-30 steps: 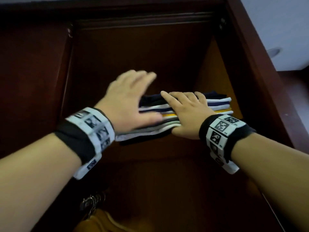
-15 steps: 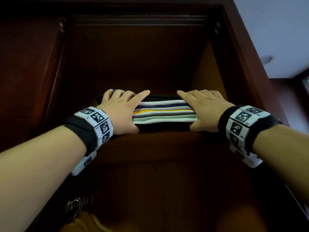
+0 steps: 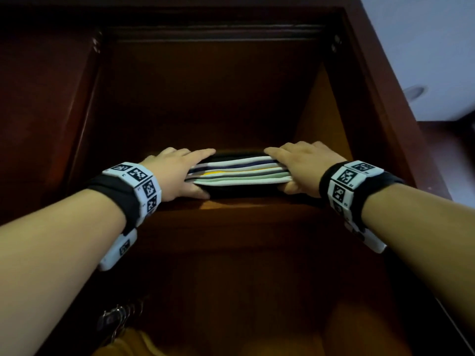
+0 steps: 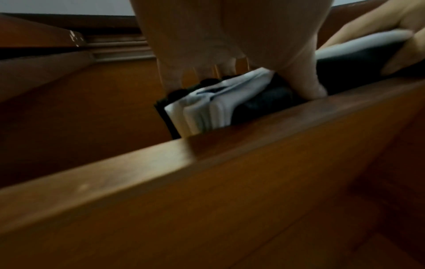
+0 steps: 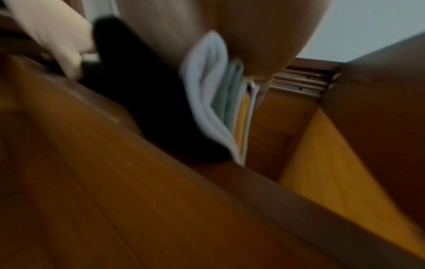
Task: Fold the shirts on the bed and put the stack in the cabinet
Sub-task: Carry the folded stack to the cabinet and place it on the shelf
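Note:
The stack of folded shirts (image 3: 239,173), with white, navy, yellow, pale green and black layers, lies on the cabinet shelf (image 3: 244,209) near its front edge. My left hand (image 3: 180,170) holds the stack's left end, fingers over the top and thumb at the bottom. My right hand (image 3: 303,165) holds the right end the same way. In the left wrist view, the left hand (image 4: 230,45) clamps the stack (image 4: 207,109) between fingers and thumb. The blurred right wrist view has the right hand (image 5: 230,27) over the stack (image 5: 207,91).
The cabinet's dark wooden door (image 3: 43,111) stands open on the left, and its lit side wall (image 3: 321,119) is close to my right hand. Below the shelf, metal hanger hooks (image 3: 115,317) and a yellowish garment (image 3: 133,343) show. The shelf runs deep behind the stack.
My hands moved apart from the top of the skewed stack to its two ends. The stack now lies square to the shelf edge.

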`<state>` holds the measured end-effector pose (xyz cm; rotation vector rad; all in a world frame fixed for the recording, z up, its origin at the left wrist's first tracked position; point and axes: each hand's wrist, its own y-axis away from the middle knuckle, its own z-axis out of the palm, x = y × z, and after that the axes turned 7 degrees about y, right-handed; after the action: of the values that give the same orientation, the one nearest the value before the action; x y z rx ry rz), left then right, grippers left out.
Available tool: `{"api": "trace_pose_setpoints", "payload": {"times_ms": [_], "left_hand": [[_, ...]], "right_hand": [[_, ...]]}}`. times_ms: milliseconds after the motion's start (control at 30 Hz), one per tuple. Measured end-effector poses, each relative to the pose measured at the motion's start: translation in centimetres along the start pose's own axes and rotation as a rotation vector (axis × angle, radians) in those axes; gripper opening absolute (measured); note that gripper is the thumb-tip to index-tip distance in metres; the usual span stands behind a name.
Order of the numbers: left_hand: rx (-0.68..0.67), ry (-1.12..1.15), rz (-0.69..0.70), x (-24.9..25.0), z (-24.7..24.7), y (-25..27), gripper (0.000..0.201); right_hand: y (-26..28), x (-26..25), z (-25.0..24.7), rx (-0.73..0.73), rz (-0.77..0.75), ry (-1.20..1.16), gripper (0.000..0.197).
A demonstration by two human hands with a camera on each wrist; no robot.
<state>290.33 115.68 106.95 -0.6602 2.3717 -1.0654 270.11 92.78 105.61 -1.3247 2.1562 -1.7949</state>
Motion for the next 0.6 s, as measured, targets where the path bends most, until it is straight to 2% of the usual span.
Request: {"api": "trace_pose_setpoints", "payload": {"times_ms": [167,267,367,500,600], "left_hand": [[-0.015,0.007,-0.021,1.2,1.6,-1.0,0.090],[-0.014,0.027,-0.053,1.1,1.9,-1.3,0.091],[0.019,0.039,-0.064,1.1,2.0,-1.4,0.094],[0.016,0.048,-0.093,0.8,2.2,-1.6,0.096],[0.004,0.094,-0.101,0.6,2.5,-1.7,0.096]], "right_hand": [[-0.5,2.0,1.6,-0.113,0.115,0.121,0.096],[0.0,2.8,1.6,-0.147,0.192,0.145,0.097],[0.9,3.5,1.8,-0.152,0.266,0.171,0.083],[1.7,3.4,2.1,-0.193,0.317,0.098,0.052],[1.7,3.3,2.0,-0.185,0.336,0.036,0.042]]}}
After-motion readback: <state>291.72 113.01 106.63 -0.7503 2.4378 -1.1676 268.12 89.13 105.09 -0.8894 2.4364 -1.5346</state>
